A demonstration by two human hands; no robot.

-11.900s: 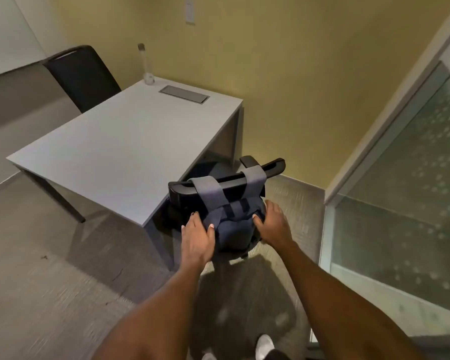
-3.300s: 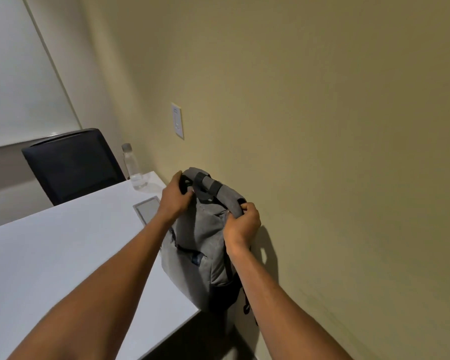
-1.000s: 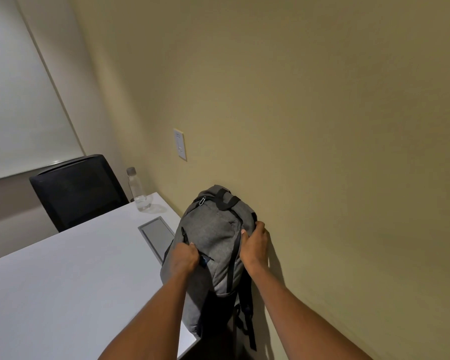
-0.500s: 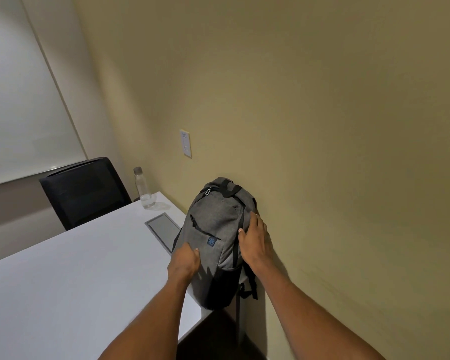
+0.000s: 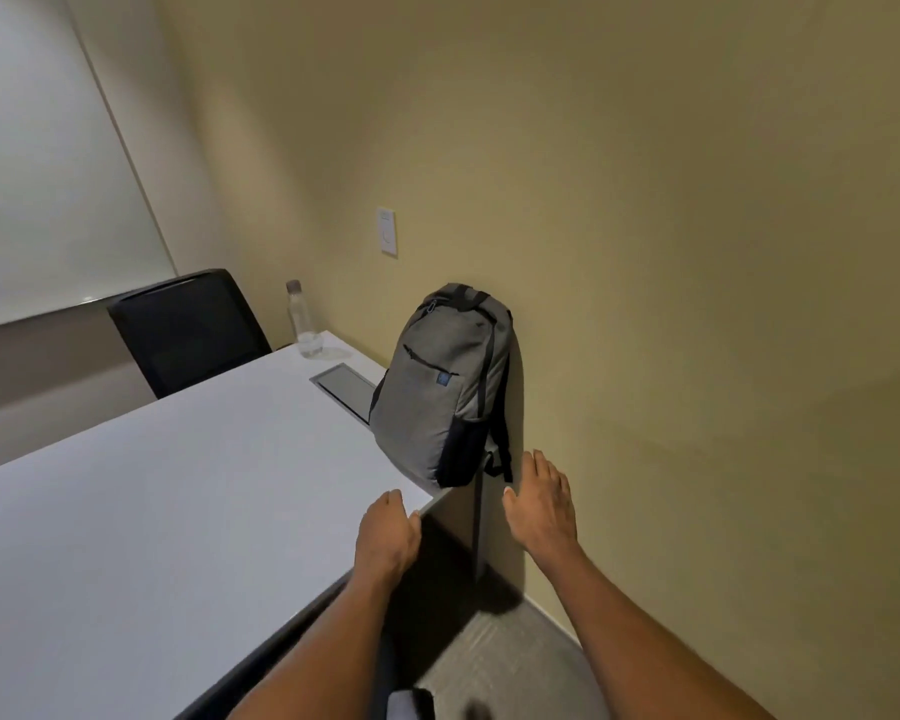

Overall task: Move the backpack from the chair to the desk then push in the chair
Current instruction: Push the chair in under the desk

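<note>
Standing upright at the desk's corner was the backpack [image 5: 440, 387], grey woven cloth with black straps and a dark zip line, soft-sided and rounded at the top, its back close against the yellow wall [image 5: 645, 252]. The desk [image 5: 152, 511] was a flat, smooth white slab with a sharp square edge. From the pack, a recessed grey rectangular panel [image 5: 344, 389] lay at nine o'clock, partly hidden behind it, and a clear plastic bottle [image 5: 302, 324] stood at ten o'clock. A black chair [image 5: 188, 330] with a matte back sat further round at the desk's far side.

Both arms were stretched forward, bare. The left hand [image 5: 388, 532] hovered palm down at the desk edge, fingers loosely curled, holding nothing. The right hand [image 5: 541, 504] hung beside the desk's end at five o'clock from the pack, fingers spread, empty too.

Half a second earlier both hands had been pressed on the pack's sides; now they were off it and drawn back, and the pack stood on its own. The chair it came from was out of sight.
</note>
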